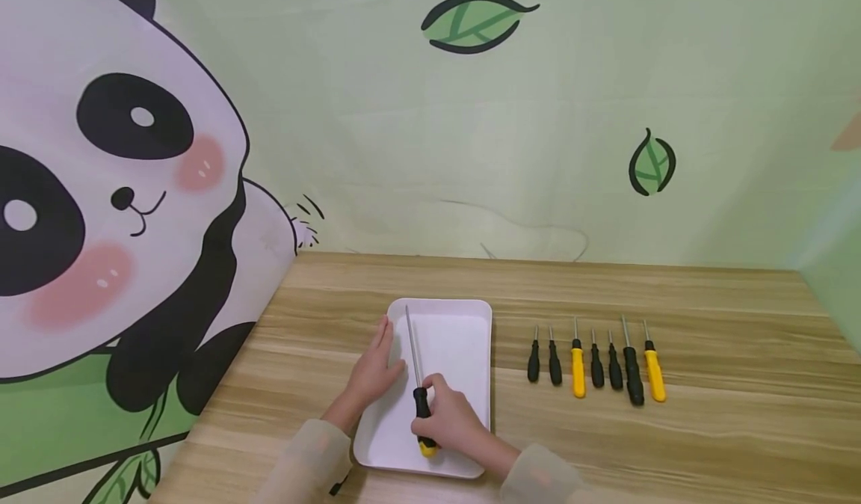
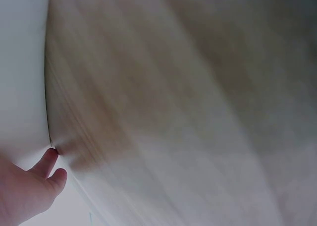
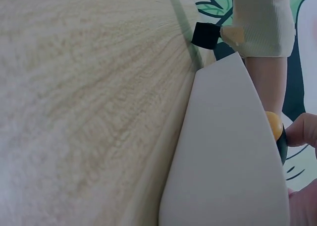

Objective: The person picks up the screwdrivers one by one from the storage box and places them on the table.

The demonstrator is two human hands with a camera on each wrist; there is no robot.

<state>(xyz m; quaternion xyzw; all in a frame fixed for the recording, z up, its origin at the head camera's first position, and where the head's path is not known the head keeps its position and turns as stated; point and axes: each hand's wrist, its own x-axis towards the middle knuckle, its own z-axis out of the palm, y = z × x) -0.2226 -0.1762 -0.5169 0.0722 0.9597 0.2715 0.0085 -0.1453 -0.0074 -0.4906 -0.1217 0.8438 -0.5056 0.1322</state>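
A long screwdriver [image 1: 421, 401] with a black handle and yellow end lies over the left part of a white tray [image 1: 464, 324], its shaft pointing toward the far left corner. My right hand [image 1: 459, 419] grips its handle between thumb and fingers. In the right wrist view, the yellow handle end [image 3: 274, 124] shows past the tray wall [image 3: 225, 156], beside my thumb and fingers. My left hand [image 1: 370, 371] rests at the tray's left rim with fingers extended. Only part of that hand [image 2: 29, 194] appears in the left wrist view.
Right of the tray, several screwdrivers stand in a row on the wooden table [image 1: 733, 354]: short black ones [image 1: 596, 369], yellow-handled ones [image 1: 578, 373] and a larger black one [image 1: 633, 377]. A wall printed with a panda [image 1: 175, 280] borders the table's left side.
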